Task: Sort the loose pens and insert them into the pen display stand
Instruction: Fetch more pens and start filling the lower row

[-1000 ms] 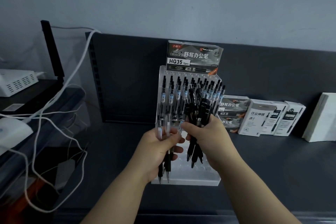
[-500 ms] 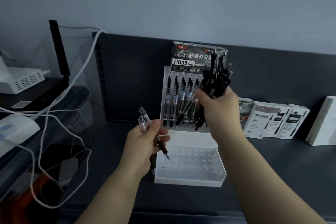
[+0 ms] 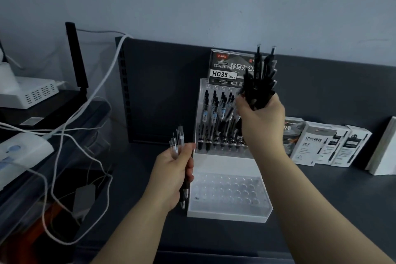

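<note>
The clear acrylic pen display stand point(image 3: 229, 199) sits on the dark shelf, its front block of round holes bare. Several clear-barrelled pens point(image 3: 214, 118) stand in its back row. My left hand point(image 3: 171, 173) grips a few clear pens point(image 3: 179, 141), held upright just left of the stand. My right hand point(image 3: 260, 115) is raised in front of the stand's upper right and grips a bundle of several black pens point(image 3: 260, 79), clicker ends up. An HQ35 pen box point(image 3: 227, 66) tops the stand.
White pen boxes point(image 3: 325, 146) line the shelf at right, with a white block point(image 3: 383, 148) beyond them. At left stand a router point(image 3: 27, 92) with a black antenna point(image 3: 77, 58), white cables point(image 3: 70, 124) and a power strip point(image 3: 19, 152). A dark back panel point(image 3: 162, 92) rises behind.
My right hand has lifted the black pen bundle up and to the right, away from the stand. My left hand has pulled the clear pens out to the left and turned them upright.
</note>
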